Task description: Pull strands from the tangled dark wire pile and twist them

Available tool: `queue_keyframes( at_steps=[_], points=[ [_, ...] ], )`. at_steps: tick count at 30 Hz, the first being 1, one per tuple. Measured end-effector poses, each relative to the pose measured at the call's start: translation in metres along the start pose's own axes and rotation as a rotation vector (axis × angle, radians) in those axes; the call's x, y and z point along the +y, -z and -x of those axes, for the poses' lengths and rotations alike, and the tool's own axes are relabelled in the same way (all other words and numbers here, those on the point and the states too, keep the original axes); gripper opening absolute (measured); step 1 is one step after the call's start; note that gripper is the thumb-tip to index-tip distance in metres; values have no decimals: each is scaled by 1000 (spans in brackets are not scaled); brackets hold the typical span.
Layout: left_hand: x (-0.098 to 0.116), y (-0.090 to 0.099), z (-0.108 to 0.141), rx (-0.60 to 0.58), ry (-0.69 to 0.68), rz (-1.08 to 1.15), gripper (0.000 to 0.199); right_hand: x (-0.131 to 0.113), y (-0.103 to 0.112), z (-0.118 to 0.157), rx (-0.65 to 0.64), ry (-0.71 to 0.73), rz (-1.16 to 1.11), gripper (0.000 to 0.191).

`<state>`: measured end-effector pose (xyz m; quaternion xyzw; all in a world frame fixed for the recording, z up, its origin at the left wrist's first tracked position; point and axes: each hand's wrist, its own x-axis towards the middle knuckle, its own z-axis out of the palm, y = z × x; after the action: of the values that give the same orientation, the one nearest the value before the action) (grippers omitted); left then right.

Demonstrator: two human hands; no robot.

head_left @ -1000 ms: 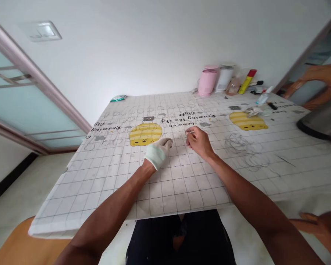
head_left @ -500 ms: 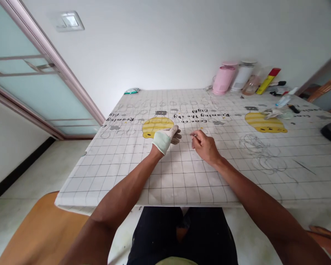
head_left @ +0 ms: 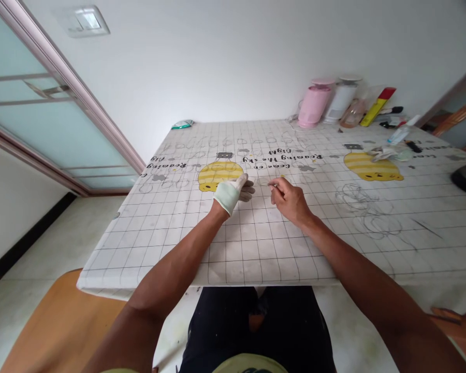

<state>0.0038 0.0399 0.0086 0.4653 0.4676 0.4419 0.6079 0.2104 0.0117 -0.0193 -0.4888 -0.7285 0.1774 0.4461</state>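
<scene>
My left hand (head_left: 233, 193) wears a pale glove and hovers over the table near its middle. Its thumb stands apart from the half-bent fingers, and I make out nothing between them. To its right, my bare right hand (head_left: 289, 201) is closed in a pinch; what sits between thumb and forefinger is too small to make out. A gap separates the two hands. Both are above a checked tablecloth (head_left: 233, 248) with printed yellow balloons. On the right lies a loose tangle of thin dark wire or thread (head_left: 376, 223). Several thin rings (head_left: 221, 141) are spread along the back left.
At the back right stand a pink cylinder (head_left: 314, 106), a white cylinder (head_left: 341, 101), a yellow-and-red box (head_left: 376, 108) and a clear bottle (head_left: 403, 132). A crumpled glove (head_left: 386, 153) lies near them. A green packet (head_left: 182, 125) is at the back left corner. An orange-brown seat (head_left: 58, 326) stands front left.
The left thumb has lifted a little away from the fingers. My right hand keeps its pinch nearly in place. The view has tilted slightly.
</scene>
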Motion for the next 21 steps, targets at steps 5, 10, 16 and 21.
queue_keyframes(
  at_steps=[5, 10, 16, 21],
  points=[
    [3, -3, 7, 123, -82, -194, 48, 11, 16, -8, 43, -93, -9, 20],
    [1, -9, 11, 146, -161, -569, 41, 40, 73, -27, 80, -251, 108, 14],
    [-5, -15, 10, 130, -199, -785, 37, 96, 137, -51, 84, -653, 262, 4],
    [-2, -13, 10, 160, -178, -812, 42, 119, 130, -56, -10, -701, 280, 6]
  ],
)
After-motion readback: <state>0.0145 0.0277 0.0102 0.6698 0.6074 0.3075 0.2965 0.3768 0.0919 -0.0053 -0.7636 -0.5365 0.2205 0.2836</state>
